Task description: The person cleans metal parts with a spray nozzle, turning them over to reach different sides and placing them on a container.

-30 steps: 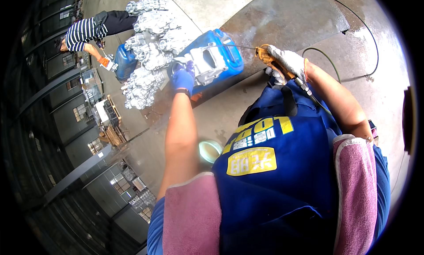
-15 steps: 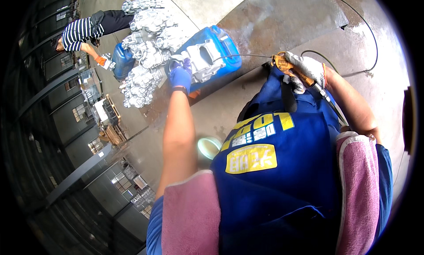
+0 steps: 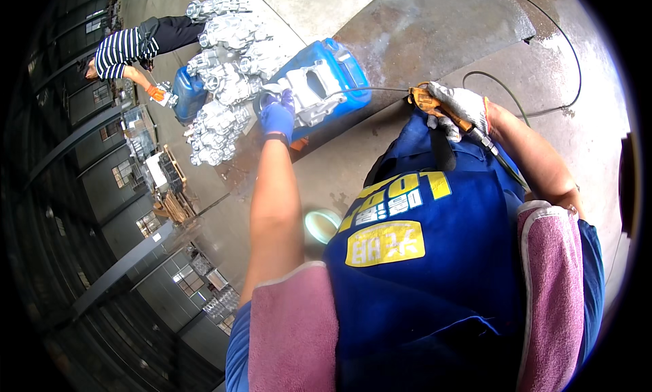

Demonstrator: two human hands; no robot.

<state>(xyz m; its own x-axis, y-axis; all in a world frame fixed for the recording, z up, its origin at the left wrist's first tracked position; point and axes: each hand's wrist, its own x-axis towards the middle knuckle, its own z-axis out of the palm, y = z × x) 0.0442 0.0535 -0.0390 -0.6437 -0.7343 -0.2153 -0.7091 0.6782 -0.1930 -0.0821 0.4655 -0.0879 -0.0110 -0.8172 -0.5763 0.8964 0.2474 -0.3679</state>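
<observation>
A silvery metal casting (image 3: 314, 86) with a large opening rests on a blue plastic jerrycan (image 3: 354, 80) lying on its side. My left hand (image 3: 277, 114), in a blue glove, is closed on the casting's left end. In a white-grey knit glove, my right hand (image 3: 462, 105) grips an orange-yellow air gun (image 3: 426, 100) near my lap. Its long thin nozzle (image 3: 377, 88) reaches left to the casting's right side; whether the tip touches is too small to tell. From the gun's handle a hose (image 3: 508, 166) runs back along my right forearm.
Many similar castings (image 3: 227, 73) are heaped left of the jerrycan. Beyond them a person in a striped shirt (image 3: 122, 52) bends over another blue jerrycan (image 3: 188, 93), holding a part in an orange-and-white glove. A pale green basin (image 3: 322, 226) stands on the floor. A dark hose (image 3: 574, 59) curves at right.
My right hand and the air gun have shifted a little left, and the nozzle has moved further toward the casting. My left hand and the casting stay in place.
</observation>
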